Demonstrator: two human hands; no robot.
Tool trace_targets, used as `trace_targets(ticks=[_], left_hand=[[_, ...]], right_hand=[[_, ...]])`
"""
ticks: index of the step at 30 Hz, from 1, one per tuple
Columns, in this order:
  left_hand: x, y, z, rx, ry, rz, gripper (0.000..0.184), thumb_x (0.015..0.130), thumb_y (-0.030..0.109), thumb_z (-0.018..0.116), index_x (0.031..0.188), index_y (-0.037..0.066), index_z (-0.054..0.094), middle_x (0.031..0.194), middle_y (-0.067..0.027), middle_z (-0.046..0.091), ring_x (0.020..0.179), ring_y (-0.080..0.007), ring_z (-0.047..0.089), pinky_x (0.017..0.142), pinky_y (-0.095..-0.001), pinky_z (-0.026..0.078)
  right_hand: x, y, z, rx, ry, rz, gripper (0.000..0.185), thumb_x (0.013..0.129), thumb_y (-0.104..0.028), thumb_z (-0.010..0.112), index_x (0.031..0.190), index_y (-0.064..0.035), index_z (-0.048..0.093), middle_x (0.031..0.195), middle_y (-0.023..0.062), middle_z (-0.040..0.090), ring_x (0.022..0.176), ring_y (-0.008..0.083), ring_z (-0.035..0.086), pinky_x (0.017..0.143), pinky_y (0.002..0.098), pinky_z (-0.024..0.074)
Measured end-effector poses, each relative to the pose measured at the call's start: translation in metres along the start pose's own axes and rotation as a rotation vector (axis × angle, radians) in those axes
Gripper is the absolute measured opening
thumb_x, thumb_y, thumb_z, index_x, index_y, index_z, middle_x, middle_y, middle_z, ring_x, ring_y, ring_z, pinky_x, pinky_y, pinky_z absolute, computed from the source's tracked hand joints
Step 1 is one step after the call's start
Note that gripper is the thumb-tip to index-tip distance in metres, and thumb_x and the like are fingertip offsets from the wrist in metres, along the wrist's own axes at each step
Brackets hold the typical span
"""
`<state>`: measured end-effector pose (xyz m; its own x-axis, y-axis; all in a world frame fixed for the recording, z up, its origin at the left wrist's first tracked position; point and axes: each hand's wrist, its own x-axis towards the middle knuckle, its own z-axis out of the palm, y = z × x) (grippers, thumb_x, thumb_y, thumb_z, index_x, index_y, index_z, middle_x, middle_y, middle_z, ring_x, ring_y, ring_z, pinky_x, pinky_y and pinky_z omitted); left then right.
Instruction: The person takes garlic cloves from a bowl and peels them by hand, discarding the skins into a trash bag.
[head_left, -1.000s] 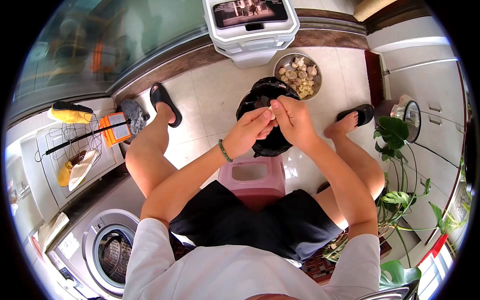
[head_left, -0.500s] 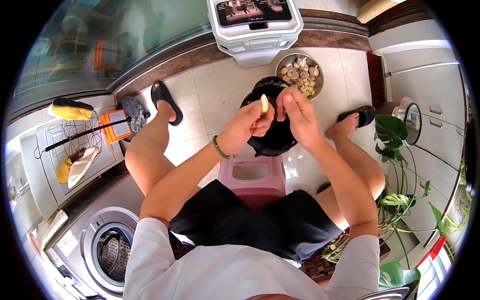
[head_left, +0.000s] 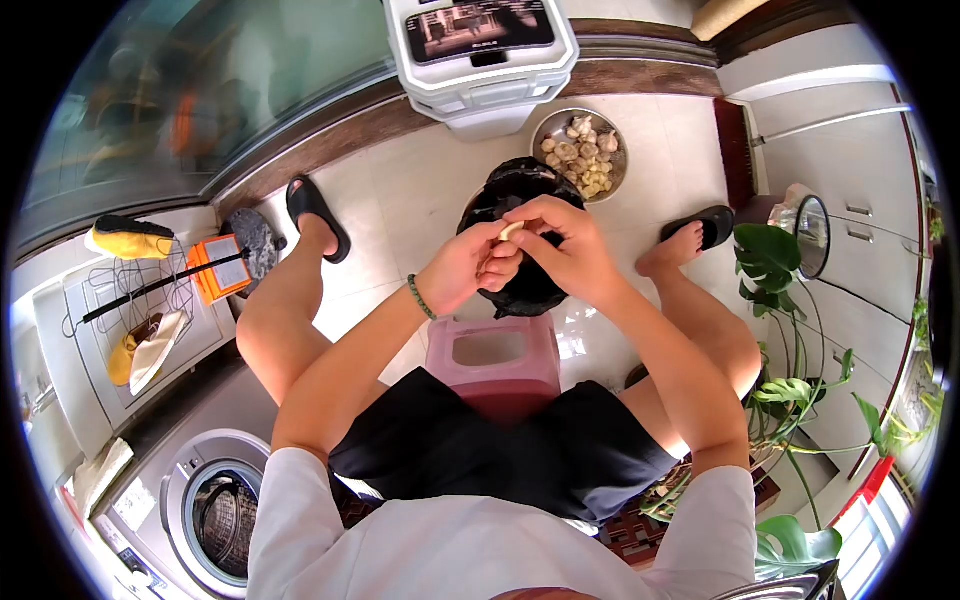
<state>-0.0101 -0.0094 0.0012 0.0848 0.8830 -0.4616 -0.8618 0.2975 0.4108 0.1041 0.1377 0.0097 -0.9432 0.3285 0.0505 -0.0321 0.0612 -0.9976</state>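
A pale garlic clove (head_left: pixel 511 231) sits between my two hands, pinched at the fingertips. My left hand (head_left: pixel 466 266) has its fingers curled and grips the clove from the left side. From the right, my right hand (head_left: pixel 570 245) closes its thumb and index finger on the same clove. Below both hands stands a bin lined with a black plastic bag (head_left: pixel 530 292). Beyond it, on the floor, a steel bowl (head_left: pixel 622 150) holds garlic bulbs (head_left: pixel 566 152) and loose cloves (head_left: pixel 596 184).
A pink stool (head_left: pixel 490 352) stands between my legs. Ahead is a white box (head_left: pixel 487 88) with a phone (head_left: pixel 480 30) on top. A washing machine (head_left: pixel 215 500) is at the left, a wire shoe rack (head_left: pixel 150 280) further up, and a leafy plant (head_left: pixel 770 258) at the right.
My right hand has moved left to meet my left hand, and its fingertips now pinch the garlic clove, which only the left hand held before. The whole view has shifted slightly.
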Motion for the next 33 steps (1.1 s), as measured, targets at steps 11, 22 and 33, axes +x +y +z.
trace_targets(ticks=[11, 22, 33], left_hand=[[0.016, -0.017, -0.018, 0.223, 0.402, -0.111, 0.033, 0.101, 0.045, 0.04, 0.095, 0.014, 0.051, 0.073, 0.0051, 0.042, 0.06, -0.0064, 0.037, 0.053, -0.021, 0.028], [0.019, -0.014, -0.016, 0.061, 0.276, -0.05, 0.043, 0.101, 0.039, 0.038, 0.127, 0.007, 0.049, 0.102, -0.0035, 0.058, 0.089, -0.0159, 0.058, 0.08, -0.0311, 0.047], [0.018, -0.01, -0.013, 0.223, 0.166, 0.087, 0.065, 0.094, 0.008, 0.053, 0.151, 0.007, 0.02, 0.117, -0.0038, 0.056, 0.107, -0.0159, 0.058, 0.092, -0.0325, 0.049]], right_hand=[[-0.018, 0.092, -0.072, 0.469, 0.559, 0.734, 0.018, 0.096, -0.013, 0.056, 0.107, 0.0009, 0.06, 0.09, 0.0068, 0.062, 0.072, 0.0141, 0.061, 0.07, 0.0296, 0.0563], [-0.018, 0.075, -0.044, 0.001, 0.374, 0.479, 0.019, 0.092, -0.009, 0.058, 0.108, -0.0002, 0.062, 0.093, 0.0068, 0.064, 0.076, 0.0158, 0.062, 0.069, 0.0283, 0.0509], [-0.011, 0.029, -0.017, -0.464, 0.002, -0.212, 0.019, 0.083, -0.003, 0.064, 0.102, -0.0033, 0.065, 0.089, 0.0112, 0.059, 0.084, 0.0313, 0.058, 0.073, 0.0392, 0.0473]])
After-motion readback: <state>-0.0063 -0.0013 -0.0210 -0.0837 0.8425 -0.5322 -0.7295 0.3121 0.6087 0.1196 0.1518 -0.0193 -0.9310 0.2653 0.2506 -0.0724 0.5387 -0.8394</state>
